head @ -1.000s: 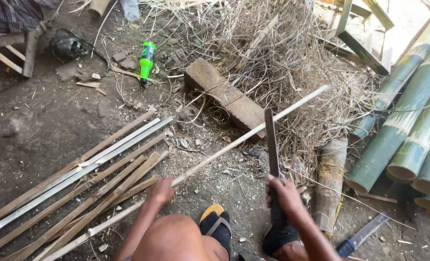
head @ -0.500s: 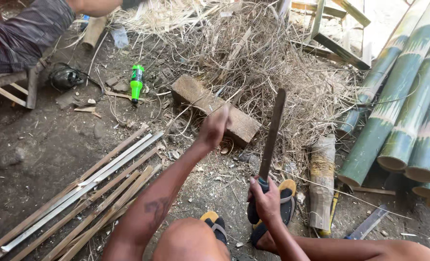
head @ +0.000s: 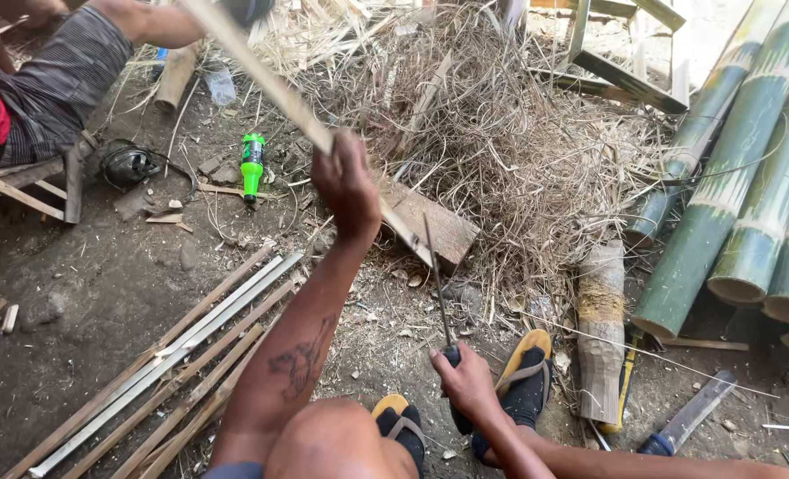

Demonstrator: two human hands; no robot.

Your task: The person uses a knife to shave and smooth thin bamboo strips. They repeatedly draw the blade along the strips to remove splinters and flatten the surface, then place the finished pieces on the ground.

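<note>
The left hand (head: pixel 346 182) is raised with its fingers closed around a long pale bamboo strip (head: pixel 261 71), which slants from the top of the view down to a wooden block (head: pixel 439 232) on the ground. The right hand (head: pixel 467 383) is wrapped around the handle of a long knife (head: pixel 437 284), blade pointing up, its upper end just beside the strip's lower end. A bundle of split strips (head: pixel 173 355) lies on the dirt to the left. A green bottle (head: pixel 252 165) lies beyond it. A heap of dry shavings (head: pixel 501 133) lies behind the block, and green bamboo poles (head: pixel 741 195) lean at right. Another person (head: pixel 48 80) sits at top left.
</note>
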